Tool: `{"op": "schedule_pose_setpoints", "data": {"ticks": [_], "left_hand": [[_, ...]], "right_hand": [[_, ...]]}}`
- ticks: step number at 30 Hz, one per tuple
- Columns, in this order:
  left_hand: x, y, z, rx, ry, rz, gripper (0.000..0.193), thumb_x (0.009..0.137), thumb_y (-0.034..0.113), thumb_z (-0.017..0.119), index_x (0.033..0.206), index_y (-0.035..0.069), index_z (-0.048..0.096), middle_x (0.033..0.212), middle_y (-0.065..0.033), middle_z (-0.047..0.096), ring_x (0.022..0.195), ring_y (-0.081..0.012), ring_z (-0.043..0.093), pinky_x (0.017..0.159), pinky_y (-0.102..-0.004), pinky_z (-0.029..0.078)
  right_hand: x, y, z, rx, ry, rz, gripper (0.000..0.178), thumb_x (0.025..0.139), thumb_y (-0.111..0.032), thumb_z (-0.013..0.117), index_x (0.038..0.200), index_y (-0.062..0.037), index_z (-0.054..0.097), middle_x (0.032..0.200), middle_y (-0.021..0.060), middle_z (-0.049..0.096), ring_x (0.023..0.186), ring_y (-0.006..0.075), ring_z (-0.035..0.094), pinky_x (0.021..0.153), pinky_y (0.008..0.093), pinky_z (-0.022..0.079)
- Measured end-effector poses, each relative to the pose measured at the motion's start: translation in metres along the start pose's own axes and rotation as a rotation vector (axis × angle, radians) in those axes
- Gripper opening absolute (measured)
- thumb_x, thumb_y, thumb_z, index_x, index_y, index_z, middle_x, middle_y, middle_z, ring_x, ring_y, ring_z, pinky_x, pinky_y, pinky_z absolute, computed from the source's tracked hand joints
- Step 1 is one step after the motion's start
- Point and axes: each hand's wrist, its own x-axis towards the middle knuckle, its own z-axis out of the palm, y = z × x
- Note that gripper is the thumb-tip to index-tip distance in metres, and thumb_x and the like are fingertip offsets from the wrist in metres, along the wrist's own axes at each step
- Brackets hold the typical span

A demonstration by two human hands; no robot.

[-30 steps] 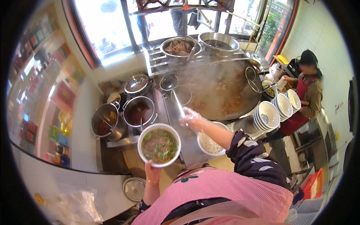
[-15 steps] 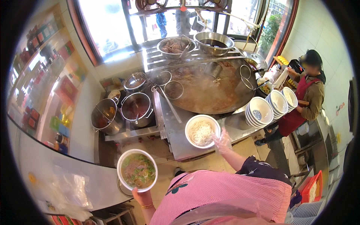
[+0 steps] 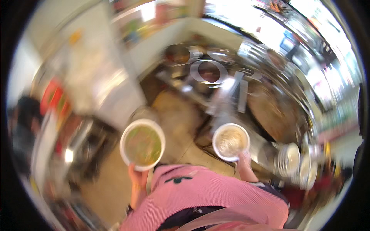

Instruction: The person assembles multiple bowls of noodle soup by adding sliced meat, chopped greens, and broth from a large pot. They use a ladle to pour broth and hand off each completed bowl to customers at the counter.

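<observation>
My left hand (image 3: pixel 137 176) is closed on the near rim of a white bowl (image 3: pixel 123 145) of soup (image 3: pixel 142 144) with green bits in it. Held off to the right, a second white bowl (image 3: pixel 215 143) contains pale noodles (image 3: pixel 230 141); my right hand (image 3: pixel 244 164) grips its near right edge. Both bowls are upright and apart from each other, in front of my pink apron (image 3: pixel 196 188). The picture is smeared by motion, so finger detail is faint.
At right lies a big wide pan (image 3: pixel 271 109) on a metal stove, with stacked white bowls (image 3: pixel 288 159) nearer me. Pots (image 3: pixel 208 72) stand beyond. A pale counter (image 3: pixel 111 82) is at left, and a dark-haired person (image 3: pixel 27 119) appears at the far left edge.
My view has swung left, so the stove and windows now sit farther right. Both hands still hold their bowls, and the noodle bowl is farther right in the picture.
</observation>
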Motion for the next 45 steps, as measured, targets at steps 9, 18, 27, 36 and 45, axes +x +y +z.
{"op": "schedule_pose_setpoints", "data": {"ticks": [9,18,27,36,45], "left_hand": [[-0.035,0.119,-0.097,-0.023,0.116,0.285,0.066,0.089,0.023,0.064,0.148,0.007,0.038,0.146,-0.0154,0.049,0.131,-0.0334,0.052,0.107,-0.0531,0.046],[-0.051,0.294,-0.185,-0.029,0.324,0.6,0.055,0.093,0.015,0.06,0.142,0.008,0.036,0.137,-0.014,0.051,0.12,-0.0308,0.06,0.089,-0.0506,0.06],[-0.034,0.459,-0.231,-0.113,0.448,0.8,0.057,0.093,0.021,0.06,0.143,0.008,0.037,0.139,-0.0149,0.053,0.126,-0.0308,0.057,0.096,-0.0516,0.056],[-0.021,0.632,-0.262,-0.166,0.527,0.926,0.064,0.088,0.02,0.06,0.145,0.003,0.036,0.141,-0.0191,0.049,0.127,-0.0366,0.054,0.104,-0.0523,0.051],[-0.022,0.827,-0.393,-0.218,0.557,0.856,0.067,0.079,0.006,0.052,0.144,-0.003,0.035,0.142,-0.0245,0.047,0.128,-0.0426,0.051,0.108,-0.0579,0.046]], "right_hand": [[-0.109,0.008,0.252,-0.19,-0.692,0.082,0.044,0.074,-0.013,0.056,0.116,0.0,0.055,0.104,0.013,0.061,0.091,0.0249,0.064,0.076,0.0377,0.055],[-0.295,0.028,0.531,-0.429,-1.016,0.036,0.051,0.072,-0.008,0.055,0.122,-0.0022,0.053,0.108,0.0124,0.061,0.091,0.0258,0.065,0.073,0.0345,0.055],[-0.375,0.07,0.738,-0.404,-1.42,0.095,0.049,0.074,0.001,0.054,0.123,0.0039,0.052,0.109,0.0159,0.063,0.094,0.0286,0.066,0.083,0.0377,0.056],[-0.5,0.097,0.889,-0.534,-1.476,0.072,0.051,0.072,0.008,0.05,0.122,0.0053,0.057,0.106,0.0135,0.066,0.092,0.0258,0.068,0.081,0.0353,0.056],[-0.578,0.146,0.935,-0.386,-1.382,0.04,0.055,0.073,0.005,0.052,0.128,0.0053,0.054,0.115,0.0146,0.065,0.098,0.0266,0.068,0.087,0.0348,0.055]]}}
